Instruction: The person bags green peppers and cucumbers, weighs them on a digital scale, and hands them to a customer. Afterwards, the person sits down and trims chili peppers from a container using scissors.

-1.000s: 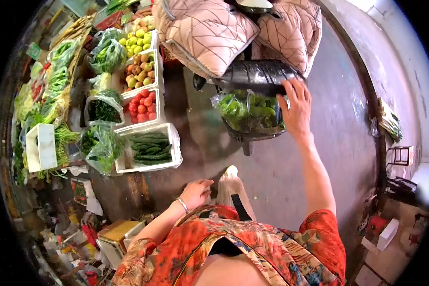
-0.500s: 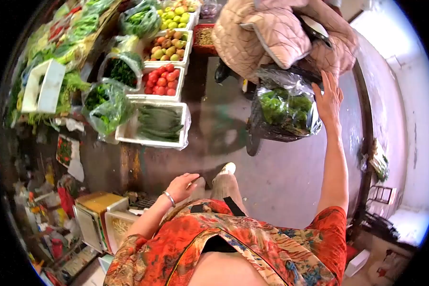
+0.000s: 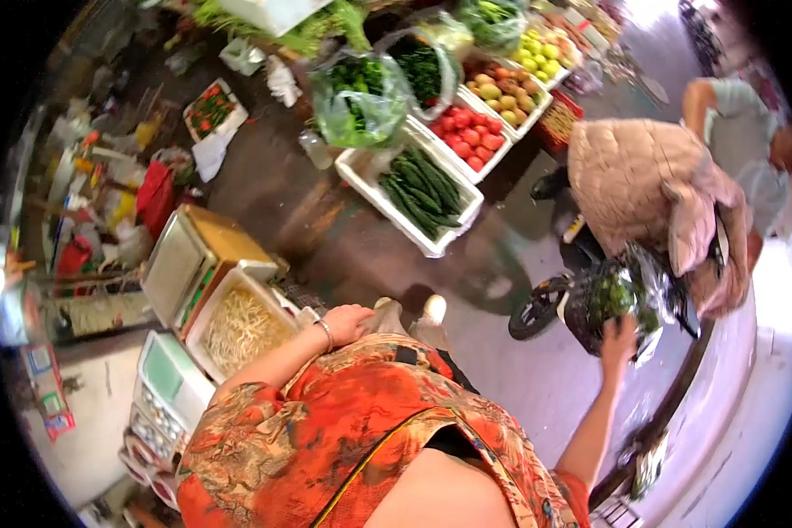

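My right hand (image 3: 620, 341) reaches to the near side of the scooter's basket, which holds leafy greens (image 3: 609, 295) in clear and dark plastic. Its fingers point up against the greens and look slightly apart, though blur hides exactly what the tips touch. Behind the basket, a pink quilted cover (image 3: 629, 167) drapes the front of the scooter (image 3: 537, 308). My left hand (image 3: 348, 323) hangs in front of my waist, a bracelet on its wrist. Loosely stretched fingers there hold nothing that I can see. Close by that arm sits a white box of bean sprouts (image 3: 238, 321).
White foam boxes hold cucumbers (image 3: 421, 192), tomatoes (image 3: 468, 136) and brownish round fruit (image 3: 504, 92). Bagged greens (image 3: 358, 92) stand beside them. Another person (image 3: 744, 141) is behind the scooter. A wall runs along the right, and stacked boxes (image 3: 185, 264) stand at the left.
The view has turned, so the vegetable boxes sit farther right. My right hand has gone from beside the scooter's handlebar area to the basket's near side. The other person now shows more fully.
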### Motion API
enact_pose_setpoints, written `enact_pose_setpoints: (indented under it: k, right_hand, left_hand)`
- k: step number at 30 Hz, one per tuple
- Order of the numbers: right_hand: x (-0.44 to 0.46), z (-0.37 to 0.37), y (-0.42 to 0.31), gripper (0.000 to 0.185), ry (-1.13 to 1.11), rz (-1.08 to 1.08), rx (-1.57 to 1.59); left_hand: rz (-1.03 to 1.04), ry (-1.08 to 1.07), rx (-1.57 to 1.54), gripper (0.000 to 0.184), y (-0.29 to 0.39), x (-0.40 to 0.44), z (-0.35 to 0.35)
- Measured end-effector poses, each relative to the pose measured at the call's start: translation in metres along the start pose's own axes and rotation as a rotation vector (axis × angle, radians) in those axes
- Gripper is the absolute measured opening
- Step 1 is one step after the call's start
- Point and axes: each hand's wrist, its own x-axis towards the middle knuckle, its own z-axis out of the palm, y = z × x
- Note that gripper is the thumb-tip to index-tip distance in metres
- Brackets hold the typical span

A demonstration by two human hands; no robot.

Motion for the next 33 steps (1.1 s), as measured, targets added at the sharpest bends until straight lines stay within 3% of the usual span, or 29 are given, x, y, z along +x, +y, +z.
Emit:
enact_pose_setpoints:
  k: [2,3,4,7,8,9,10,12,14,15,16,18,20,21,24,26,28,30,32,33]
  right_hand:
    - [-0.039,0.048,-0.023,0.042,-0.209,-0.081,0.247]
    - [-0.064,0.079,-0.026,0.042,-0.267,-0.108,0.111]
    - [-0.074,0.091,-0.039,0.046,-0.550,-0.034,0.209]
    - [-0.097,0.145,-0.060,0.051,-0.923,-0.022,0.268]
    - [-0.095,0.159,-0.070,0.051,-0.940,-0.043,0.274]
    - [-0.091,0.169,-0.082,0.050,-1.082,-0.025,0.322]
    - [-0.084,0.175,-0.094,0.049,-1.224,-0.006,0.358]
    - [-0.061,0.183,-0.122,0.047,-1.239,-0.148,0.337]
    - [-0.033,0.180,-0.152,0.046,-1.293,-0.085,0.408]
    - [-0.017,0.191,-0.157,0.045,-1.245,-0.198,0.342]
    - [-0.004,0.175,-0.185,0.045,-1.200,-0.169,0.427]
    - [0.023,0.172,-0.229,0.044,-1.111,-0.318,0.207]
    - [0.042,0.186,-0.261,0.043,-1.081,-0.363,0.205]
    - [0.046,0.197,-0.281,0.043,-1.055,-0.426,0.231]
    - [0.050,0.218,-0.357,0.039,-1.118,-0.517,0.173]
    - [0.045,0.233,-0.412,0.037,-1.064,-0.831,0.143]
    - [0.037,0.230,-0.479,0.037,-1.189,-0.811,0.147]
    - [0.024,0.240,-0.526,0.037,-1.111,-0.928,0.244]
    - [0.018,0.233,-0.569,0.039,-1.149,-0.934,0.340]
    - [0.017,0.233,-0.585,0.039,-1.126,-0.947,0.330]
  left_hand:
    - [-0.068,0.016,-0.005,0.035,-0.008,-0.007,0.001]
    - [-0.113,0.040,-0.037,0.037,-0.013,-0.009,0.005]
    - [-0.155,0.066,-0.069,0.039,-0.018,-0.011,0.007]
    - [-0.261,0.051,-0.090,0.046,-0.029,-0.014,0.031]
    - [-0.275,0.064,-0.100,0.049,-0.037,-0.015,0.041]
    - [-0.334,-0.091,-0.191,0.059,-0.026,-0.014,0.026]
    - [-0.356,-0.079,-0.205,0.059,-0.036,-0.017,0.041]
    - [-0.292,0.234,-0.146,0.062,-0.059,-0.021,0.086]
    - [-0.379,0.223,-0.179,0.065,-0.050,-0.032,0.070]
    - [-0.413,0.220,-0.180,0.064,-0.049,-0.040,0.063]
    - [-0.444,0.216,-0.179,0.063,-0.052,-0.046,0.061]
    - [-0.431,0.234,-0.119,0.060,-0.085,-0.052,0.095]
    - [-0.502,0.246,-0.558,0.057,-0.109,-0.056,0.104]
    - [-0.549,0.158,-0.370,0.053,-0.111,-0.059,0.084]
    - [-0.524,0.271,-0.490,0.049,-0.157,-0.066,0.069]
    - [-0.411,0.404,-0.707,0.048,-0.213,-0.066,0.089]
    - [-0.265,0.448,-0.686,0.051,-0.258,-0.077,0.094]
    - [-0.180,0.484,-0.584,0.053,-0.285,-0.090,0.055]
    - [-0.480,0.376,-0.447,0.054,-0.253,-0.109,-0.033]
    - [-0.522,0.539,-0.271,0.056,-0.244,-0.121,-0.057]
